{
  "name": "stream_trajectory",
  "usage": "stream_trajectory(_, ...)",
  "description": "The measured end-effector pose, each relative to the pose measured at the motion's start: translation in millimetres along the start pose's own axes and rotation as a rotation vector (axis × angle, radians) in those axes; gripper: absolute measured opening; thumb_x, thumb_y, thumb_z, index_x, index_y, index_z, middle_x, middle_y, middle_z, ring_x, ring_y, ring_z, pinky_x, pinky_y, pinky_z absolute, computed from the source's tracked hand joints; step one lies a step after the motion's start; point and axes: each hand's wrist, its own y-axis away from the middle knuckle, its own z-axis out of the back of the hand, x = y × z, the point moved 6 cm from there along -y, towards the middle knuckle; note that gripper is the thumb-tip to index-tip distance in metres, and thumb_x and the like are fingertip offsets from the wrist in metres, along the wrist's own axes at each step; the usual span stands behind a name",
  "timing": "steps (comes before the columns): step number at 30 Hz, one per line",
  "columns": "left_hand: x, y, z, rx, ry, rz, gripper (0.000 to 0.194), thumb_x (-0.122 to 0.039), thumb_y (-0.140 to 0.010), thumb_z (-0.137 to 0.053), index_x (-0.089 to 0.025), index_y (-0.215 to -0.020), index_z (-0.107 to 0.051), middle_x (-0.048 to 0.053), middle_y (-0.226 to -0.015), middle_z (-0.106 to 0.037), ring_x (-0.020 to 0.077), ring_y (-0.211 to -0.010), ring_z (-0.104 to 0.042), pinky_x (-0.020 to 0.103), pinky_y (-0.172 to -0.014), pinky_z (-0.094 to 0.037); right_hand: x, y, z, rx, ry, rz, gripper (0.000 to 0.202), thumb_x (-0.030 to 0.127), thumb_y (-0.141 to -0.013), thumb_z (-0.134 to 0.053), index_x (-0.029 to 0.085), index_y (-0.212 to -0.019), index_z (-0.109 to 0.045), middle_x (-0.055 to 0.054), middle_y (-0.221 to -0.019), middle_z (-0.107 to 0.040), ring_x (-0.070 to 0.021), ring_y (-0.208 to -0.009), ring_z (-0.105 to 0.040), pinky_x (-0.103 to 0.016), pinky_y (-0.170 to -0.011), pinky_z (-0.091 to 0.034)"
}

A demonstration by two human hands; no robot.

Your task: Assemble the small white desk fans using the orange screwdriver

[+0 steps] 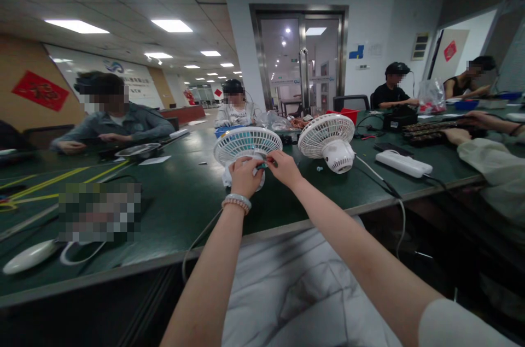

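Note:
A white fan (248, 142) with a round grille stands on the green table, directly beyond my hands. My left hand (245, 175) is at the back of this fan, its fingers closed around a small green item (261, 165). Close beside it, my right hand (284, 168) has thumb and fingertips pinched together near the green item; what they hold is too small to make out. A second white fan (328, 142) rests to the right, its motor housing facing me and its cable running over the table edge.
On the right lie a white power strip (404, 163) and a black flat object. Red and blue bins and plastic bags stand at the back. Yellow strips and a white oval object (30, 257) lie left. Several people sit around the table; another person's hands are at the right.

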Motion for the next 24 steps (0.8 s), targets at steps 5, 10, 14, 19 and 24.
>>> stream_trajectory(5, -2.1, 0.7, 0.8, 0.004, -0.002, -0.012, 0.023, -0.029, -0.073, -0.053, -0.025, -0.094, -0.063, 0.005, -0.095, -0.065, 0.0241, -0.106, -0.047, 0.045, -0.091, -0.026, -0.6, 2.7, -9.5, -0.007, -0.084, -0.03, 0.017, 0.014, -0.077, -0.049, 0.017, -0.093, -0.053, -0.003, -0.083, -0.059, -0.0142, -0.08, -0.055, -0.026, -0.078, -0.043)
stream_trajectory(10, -3.3, -0.3, 1.3, 0.009, 0.007, 0.015, 0.023, -0.028, -0.071, -0.054, -0.025, -0.092, -0.063, 0.006, -0.096, -0.064, 0.0241, -0.106, -0.047, 0.045, -0.092, -0.026, -7.4, 3.0, -10.4, -0.001, -0.108, -0.084, 0.022, 0.013, -0.076, -0.049, 0.017, -0.097, -0.051, -0.003, -0.083, -0.06, -0.0147, -0.081, -0.056, -0.028, -0.079, -0.044)
stream_trajectory(14, -3.9, -0.2, 1.1, 0.017, 0.008, 0.014, 0.023, -0.028, -0.072, -0.054, -0.025, -0.093, -0.064, 0.006, -0.096, -0.064, 0.0245, -0.106, -0.047, 0.044, -0.092, -0.026, -4.7, 3.1, -8.7, 0.047, -0.121, -0.167, 0.031, 0.013, -0.076, -0.048, 0.018, -0.107, -0.047, -0.002, -0.086, -0.062, -0.0135, -0.083, -0.058, -0.027, -0.082, -0.043)
stream_trajectory(19, -4.3, -0.2, 1.4, 0.018, 0.021, 0.025, 0.024, -0.028, -0.072, -0.055, -0.025, -0.095, -0.064, 0.006, -0.098, -0.064, 0.025, -0.106, -0.046, 0.044, -0.092, -0.026, -1.5, 4.4, -6.8, 0.094, -0.132, -0.293, 0.037, 0.016, -0.078, -0.047, 0.019, -0.114, -0.041, 0.0, -0.091, -0.064, -0.0102, -0.087, -0.06, -0.023, -0.084, -0.042)
stream_trajectory(24, -4.4, -0.2, 0.9, 0.025, 0.024, 0.033, 0.023, -0.028, -0.073, -0.054, -0.026, -0.094, -0.064, 0.005, -0.096, -0.064, 0.0246, -0.106, -0.046, 0.045, -0.093, -0.026, -4.8, 6.0, -6.0, 0.056, -0.188, -0.364, 0.037, 0.018, -0.076, -0.049, 0.018, -0.113, -0.042, 0.0, -0.09, -0.065, -0.011, -0.085, -0.061, -0.024, -0.083, -0.043)
